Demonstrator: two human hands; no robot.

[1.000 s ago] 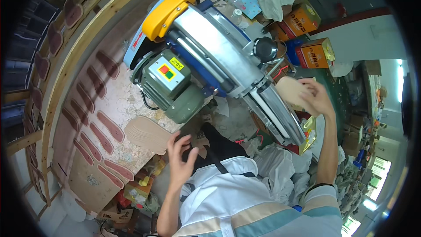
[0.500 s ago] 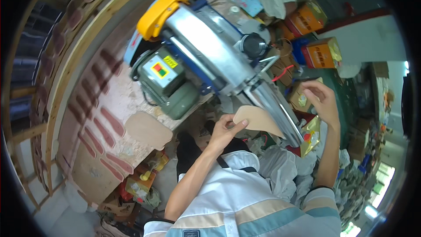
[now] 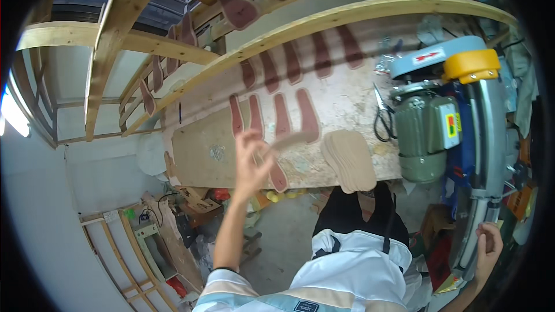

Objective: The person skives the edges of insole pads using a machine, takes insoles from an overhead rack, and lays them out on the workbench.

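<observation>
My left hand (image 3: 251, 164) is raised over the workbench, thumb and fingers pinching a tan insole (image 3: 292, 140). The insole shows nearly edge-on and is smeared by motion. Below and around it lie reddish-brown insoles with pale edges, among them one insole (image 3: 278, 176) at the bench's front edge. To the right of the hand a fanned stack of tan insoles (image 3: 350, 160) rests on the bench. My right hand (image 3: 489, 245) is beside the long metal rollers of a machine (image 3: 483, 138), fingers loosely bent and nothing visible in them.
Black-handled scissors (image 3: 383, 117) lie between the stack and the machine's green motor (image 3: 421, 133). A wooden beam (image 3: 324, 21) crosses above the workbench (image 3: 231, 179), with more insoles on the rack behind. Boxes and clutter fill the floor under the bench.
The view has swung left toward the bench. My left hand has carried the tan insole from beside the machine's rollers to over the bench. My right hand is now lower, near the rollers.
</observation>
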